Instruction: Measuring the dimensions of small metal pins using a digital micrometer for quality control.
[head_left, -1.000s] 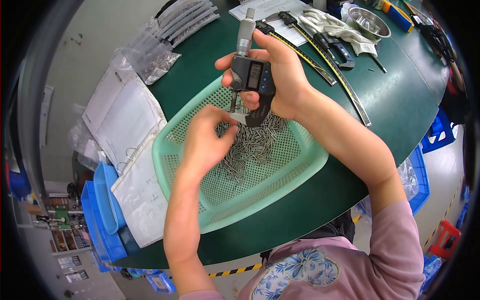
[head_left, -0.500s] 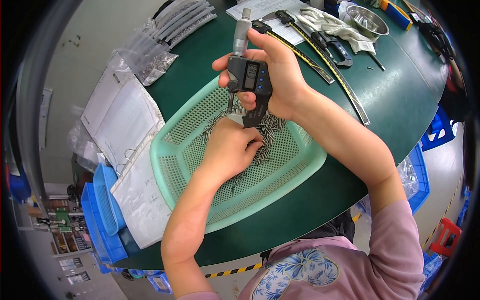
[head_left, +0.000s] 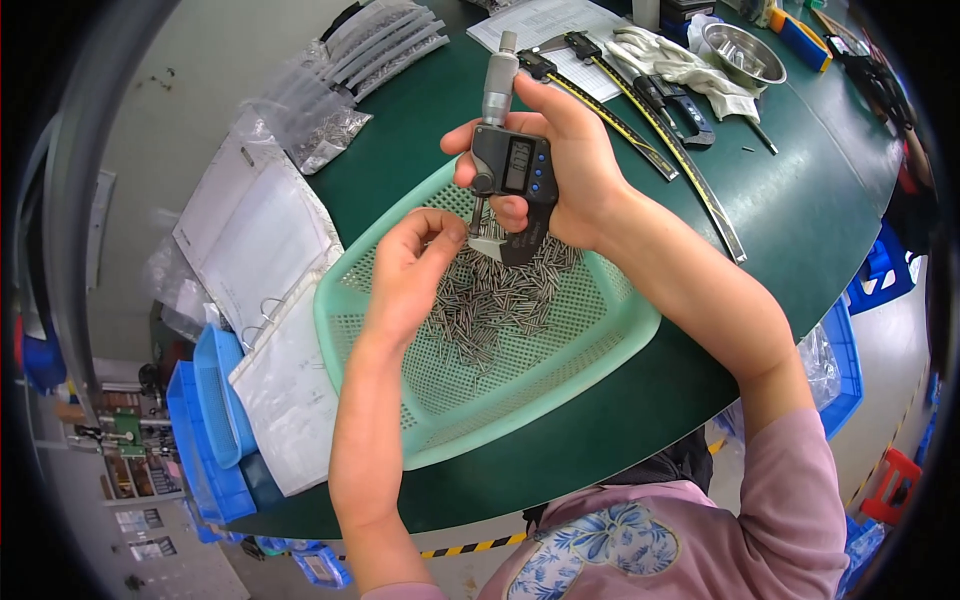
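Observation:
A digital micrometer point(head_left: 518, 185) with a grey thimble and a small display is gripped in my right hand point(head_left: 572, 150), its thimble pointing away from me. Just left of the micrometer's jaws, my left hand point(head_left: 405, 275) has thumb and forefinger pinched together at the measuring gap. Whatever sits between those fingertips is too small to make out. Below both hands, many short metal pins point(head_left: 495, 300) lie heaped in a light green perforated plastic basket point(head_left: 560, 375).
Two calipers point(head_left: 650, 140), white gloves point(head_left: 685, 65), another micrometer point(head_left: 690, 115) and a metal bowl point(head_left: 745, 52) lie at the far right. An open ring binder point(head_left: 265, 230) stands left of the basket, near bagged pins point(head_left: 330, 140) and blue trays point(head_left: 210, 440).
My left hand has turned and shifted from over the pins to the left side of the micrometer's jaws. The pin heap shows more now. The display reading has changed.

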